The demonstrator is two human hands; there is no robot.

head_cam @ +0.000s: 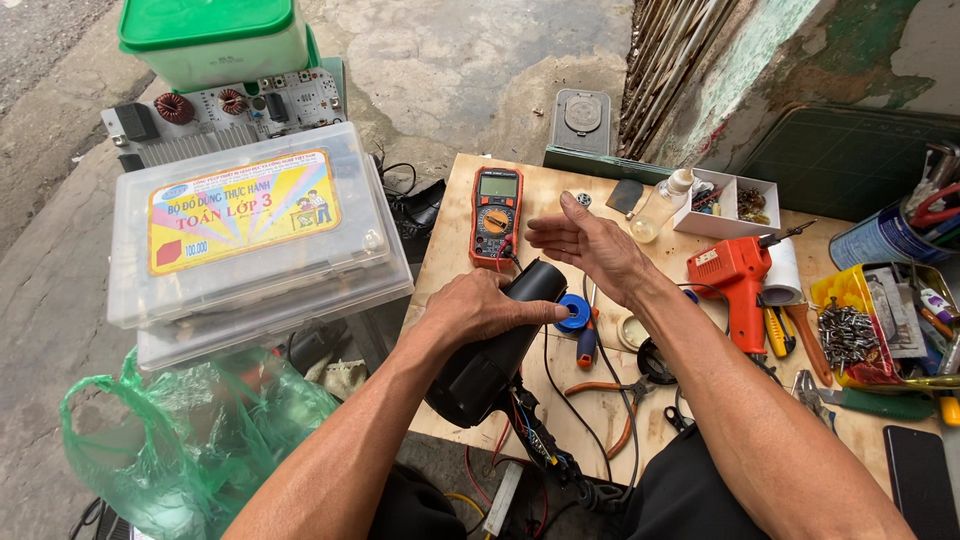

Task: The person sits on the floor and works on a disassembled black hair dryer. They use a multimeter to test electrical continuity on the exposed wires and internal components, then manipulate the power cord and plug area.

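My left hand (pixel 478 310) grips a black cylindrical device (pixel 497 352) that lies tilted over the near left edge of a small wooden table (pixel 600 405); coloured wires hang from its lower end. My right hand (pixel 590 243) hovers open above the table, palm turned left, fingers spread, holding nothing. Just past it lies an orange and black multimeter (pixel 496 215) with its probe leads. A blue solder spool (pixel 575 313) sits by the device's round front end.
An orange soldering gun (pixel 737 283), pliers (pixel 615 395), a screwdriver, a yellow tray of screws (pixel 850 335), a small bottle (pixel 660 205) and a white parts box (pixel 735 200) crowd the table. Clear plastic cases (pixel 255 235), a circuit board and a green bag (pixel 180 440) stand at left.
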